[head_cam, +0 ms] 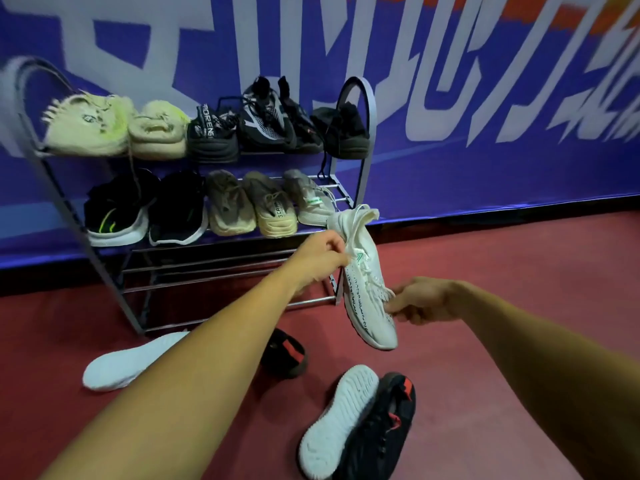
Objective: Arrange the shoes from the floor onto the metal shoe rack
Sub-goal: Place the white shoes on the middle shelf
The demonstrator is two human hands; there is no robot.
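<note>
White sneaker (367,289) is in the air, toe down, at 4 o'clock of the metal shoe rack (367,98). Left hand (322,254) grips its upper end at 11 o'clock and right hand (422,301) pinches the laces at 3 o'clock. At 6 o'clock on the floor, an upturned white-soled shoe (332,417) touches a black shoe (381,434).

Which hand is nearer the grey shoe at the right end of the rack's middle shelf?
Left. The left hand grips the white shoe just below the grey shoe; the right hand holds its laced front, lower and further right.
</note>
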